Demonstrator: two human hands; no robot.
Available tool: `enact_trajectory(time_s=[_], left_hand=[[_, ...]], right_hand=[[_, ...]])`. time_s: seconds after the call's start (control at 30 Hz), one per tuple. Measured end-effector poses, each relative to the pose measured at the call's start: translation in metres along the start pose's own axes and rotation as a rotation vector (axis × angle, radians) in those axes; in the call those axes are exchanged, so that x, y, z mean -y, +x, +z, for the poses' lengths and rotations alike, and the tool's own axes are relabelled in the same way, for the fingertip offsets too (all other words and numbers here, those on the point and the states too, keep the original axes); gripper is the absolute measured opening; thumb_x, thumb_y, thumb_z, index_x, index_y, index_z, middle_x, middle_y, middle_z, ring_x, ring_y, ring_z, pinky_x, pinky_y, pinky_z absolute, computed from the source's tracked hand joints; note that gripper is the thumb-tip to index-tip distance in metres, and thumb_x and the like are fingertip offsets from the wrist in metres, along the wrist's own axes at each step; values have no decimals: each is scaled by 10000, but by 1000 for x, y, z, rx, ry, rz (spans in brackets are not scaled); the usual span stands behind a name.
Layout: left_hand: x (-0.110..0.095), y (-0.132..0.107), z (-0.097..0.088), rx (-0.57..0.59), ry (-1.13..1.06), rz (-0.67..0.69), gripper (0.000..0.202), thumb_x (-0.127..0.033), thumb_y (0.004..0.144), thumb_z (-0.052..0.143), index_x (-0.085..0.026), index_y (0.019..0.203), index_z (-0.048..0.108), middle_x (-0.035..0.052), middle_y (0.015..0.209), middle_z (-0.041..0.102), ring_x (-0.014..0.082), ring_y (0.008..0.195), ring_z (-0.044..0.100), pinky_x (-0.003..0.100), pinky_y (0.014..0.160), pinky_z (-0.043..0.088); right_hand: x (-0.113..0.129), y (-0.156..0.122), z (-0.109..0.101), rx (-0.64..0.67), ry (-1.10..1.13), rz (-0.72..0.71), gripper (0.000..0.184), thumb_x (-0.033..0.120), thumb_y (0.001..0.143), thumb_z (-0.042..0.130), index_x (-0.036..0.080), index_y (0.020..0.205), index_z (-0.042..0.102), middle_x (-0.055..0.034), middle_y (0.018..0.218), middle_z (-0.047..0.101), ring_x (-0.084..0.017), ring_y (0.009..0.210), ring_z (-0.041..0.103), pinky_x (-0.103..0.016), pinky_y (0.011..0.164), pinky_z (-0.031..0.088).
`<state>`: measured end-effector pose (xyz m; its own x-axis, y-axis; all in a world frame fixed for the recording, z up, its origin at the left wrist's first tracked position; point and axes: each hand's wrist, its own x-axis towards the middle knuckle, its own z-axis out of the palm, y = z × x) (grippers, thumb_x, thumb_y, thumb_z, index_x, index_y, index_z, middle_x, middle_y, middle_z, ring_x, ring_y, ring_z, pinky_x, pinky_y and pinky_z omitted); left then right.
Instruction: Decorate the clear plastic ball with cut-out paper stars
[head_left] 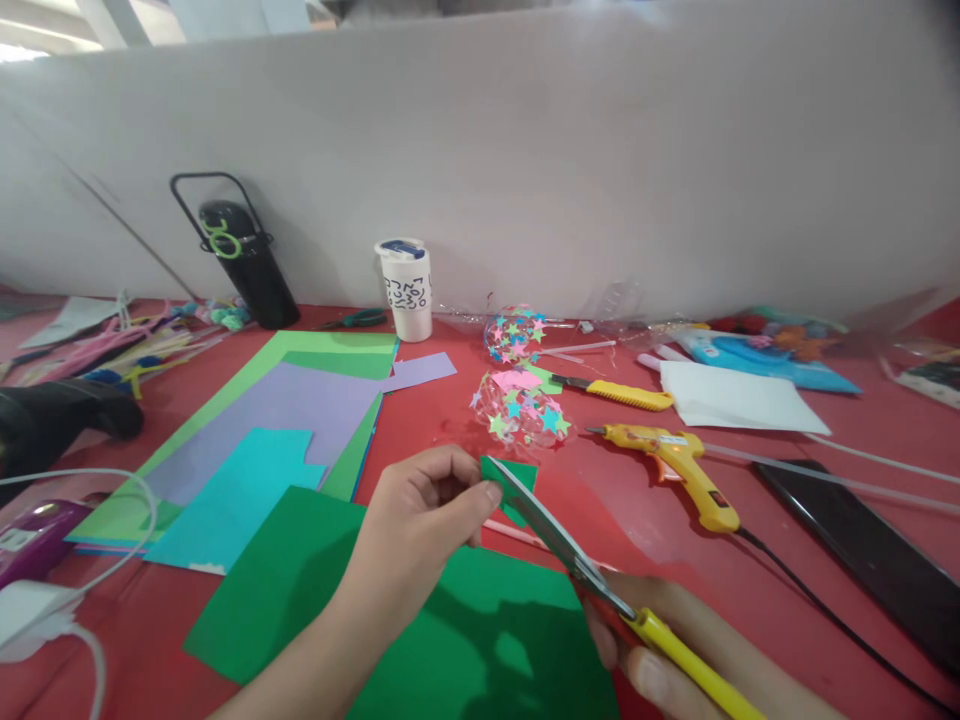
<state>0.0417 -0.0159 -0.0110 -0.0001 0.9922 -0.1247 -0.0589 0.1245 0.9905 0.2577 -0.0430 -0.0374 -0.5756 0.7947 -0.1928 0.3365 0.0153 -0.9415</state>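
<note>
Left hand pinches small green piece above worktop, in from near edge | right hand wraps yellow-handled scissors, blades across piece | I judge it already separate from green sheet, trimming unfinished

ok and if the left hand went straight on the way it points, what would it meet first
Probably the scissors in the right hand, which cross the small green paper that the left hand pinches; depth is unclear from one view.

Bare left hand, bare left forearm, bare right hand, rounded right thumbnail
</note>
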Motion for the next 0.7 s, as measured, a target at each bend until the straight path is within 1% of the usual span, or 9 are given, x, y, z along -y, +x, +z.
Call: enact_trajectory(time_s=[0.1, 0.23, 0.47, 0.6, 0.7], left_hand=[[-2, 1, 1, -9, 5, -6, 162, -240, 681, 649, -170, 576, 546, -57, 505, 464, 61, 467, 412, 190, 458, 326], [0, 2, 1, 11, 9, 2, 169, -242, 694, 644, -172, 579, 542, -59, 517, 457, 60, 475, 417, 186, 462, 338], [3, 1, -1, 24, -17, -2, 159, -255, 711, 650, -176, 615, 552, -61, 528, 469, 59, 476, 425, 186, 466, 343], [3, 2, 0, 29, -59, -6, 160, -246, 713, 652, -173, 612, 553, -62, 496, 483, 56, 462, 435, 179, 468, 345], [5, 1, 4, 19, -122, -35, 168, -253, 705, 661, -176, 611, 546, -56, 455, 510, 65, 453, 456, 183, 480, 363]], right_hand=[[1, 0, 1, 3, -16, 16, 551, 778, 749, 384, 231, 683, 385, 51, 569, 256, -116, 508, 234, -257, 445, 213], [2, 1, 1, 8, -29, 46, 585, 814, 729, 348, 232, 669, 366, 53, 561, 244, -116, 500, 219, -268, 449, 196], [3, 5, -2, 67, -25, 47, 612, 838, 712, 328, 231, 637, 329, 62, 552, 234, -105, 492, 209, -266, 450, 173], [7, 7, -2, 90, -19, 44, 636, 863, 692, 298, 231, 653, 359, 63, 541, 247, -107, 490, 220, -268, 448, 176], [12, 8, -1, 100, -13, 43, 641, 860, 700, 285, 227, 673, 385, 61, 545, 277, -108, 495, 251, -267, 452, 190]])
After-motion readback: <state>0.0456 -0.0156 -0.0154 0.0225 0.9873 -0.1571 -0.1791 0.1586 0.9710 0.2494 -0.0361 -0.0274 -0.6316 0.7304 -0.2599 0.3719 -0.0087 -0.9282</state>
